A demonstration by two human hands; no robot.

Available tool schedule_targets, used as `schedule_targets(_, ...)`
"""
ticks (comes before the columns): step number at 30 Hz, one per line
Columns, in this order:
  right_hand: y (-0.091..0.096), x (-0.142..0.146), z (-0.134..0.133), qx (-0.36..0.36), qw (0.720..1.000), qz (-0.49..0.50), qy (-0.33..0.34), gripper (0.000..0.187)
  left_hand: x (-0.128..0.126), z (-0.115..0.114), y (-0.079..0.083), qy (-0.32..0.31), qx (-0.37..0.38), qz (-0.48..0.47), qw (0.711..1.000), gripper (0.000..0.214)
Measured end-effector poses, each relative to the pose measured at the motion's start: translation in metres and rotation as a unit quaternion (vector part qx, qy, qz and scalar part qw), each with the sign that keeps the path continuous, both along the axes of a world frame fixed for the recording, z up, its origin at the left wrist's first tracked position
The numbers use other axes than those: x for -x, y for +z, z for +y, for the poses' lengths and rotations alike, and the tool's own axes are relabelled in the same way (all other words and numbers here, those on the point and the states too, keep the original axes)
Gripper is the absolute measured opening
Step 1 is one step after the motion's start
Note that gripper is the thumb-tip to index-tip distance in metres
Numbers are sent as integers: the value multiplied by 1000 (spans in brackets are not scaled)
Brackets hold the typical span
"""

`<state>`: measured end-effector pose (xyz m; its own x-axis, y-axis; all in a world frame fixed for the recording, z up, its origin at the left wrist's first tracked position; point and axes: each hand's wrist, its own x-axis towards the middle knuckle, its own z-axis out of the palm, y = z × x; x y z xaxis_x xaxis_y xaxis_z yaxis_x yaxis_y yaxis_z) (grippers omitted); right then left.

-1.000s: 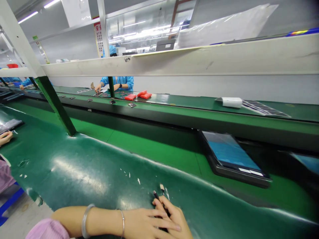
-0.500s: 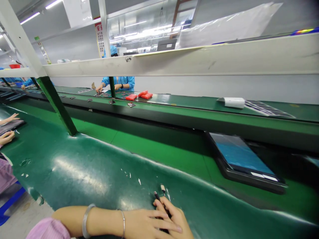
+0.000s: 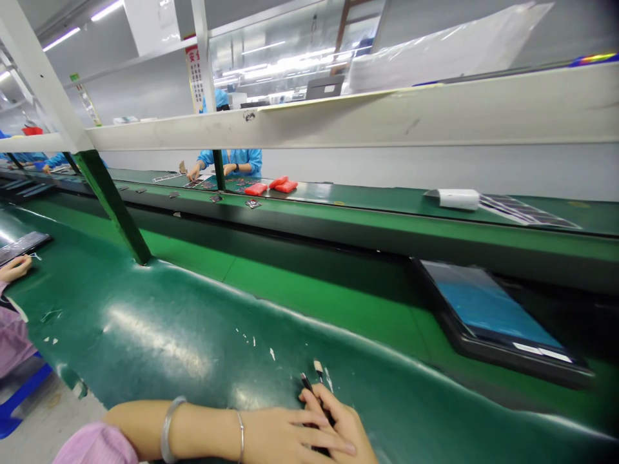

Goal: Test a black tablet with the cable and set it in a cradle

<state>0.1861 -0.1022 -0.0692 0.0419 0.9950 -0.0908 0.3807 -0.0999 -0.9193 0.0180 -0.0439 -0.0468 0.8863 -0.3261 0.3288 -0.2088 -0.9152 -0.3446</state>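
One thing has moved in the last second: the dark tray with the blue-screened tablet (image 3: 488, 306) has slid along the green belt (image 3: 309, 290) toward 3 o'clock and now lies closer to the right edge of view, well apart from both hands. The slight shift in the shelf rail and uprights looks like the head turning, not the scene changing. The hands have not moved, so by my reading the work is paused while the belt carries the tray past.

The left hand (image 3: 290, 435) lies flat at 6 o'clock on the glossy green tabletop (image 3: 159, 335). Its forearm comes in from 9 o'clock wearing two bangles, and its loose, extended fingers lie across the right hand (image 3: 347, 420); it holds nothing. The right hand sits beneath it, fingers curled around a thin dark tool (image 3: 305, 381) whose tip sticks out toward 11 o'clock. The grip itself is partly covered. Just beside that tip, at 12 o'clock, a short pale-tipped stub (image 3: 318, 367) lies on the tabletop among small white flecks.

At 9 o'clock a co-worker's hand (image 3: 14, 267) rests beside another dark device (image 3: 22, 243). Across the line at 11 o'clock a person in blue (image 3: 232, 160) works near red packets (image 3: 271, 186).
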Motion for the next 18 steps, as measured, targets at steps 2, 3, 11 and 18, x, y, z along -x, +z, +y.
schedule_targets(2,1,0,1,3,1000,-3,0,51,0,0,1,0,-3,0,1000,41)
schedule_targets(3,1,0,1,3,1000,-4,-1,51,0,0,2,1,-5,1,1000,41)
schedule_targets(11,0,-1,0,-19,1000,2,-14,49,-1,1,-3,3,-13,-2,1000,40)
schedule_targets(18,-4,0,2,-38,999,3,-28,50,0,2,-9,8,-25,-9,1000,40)
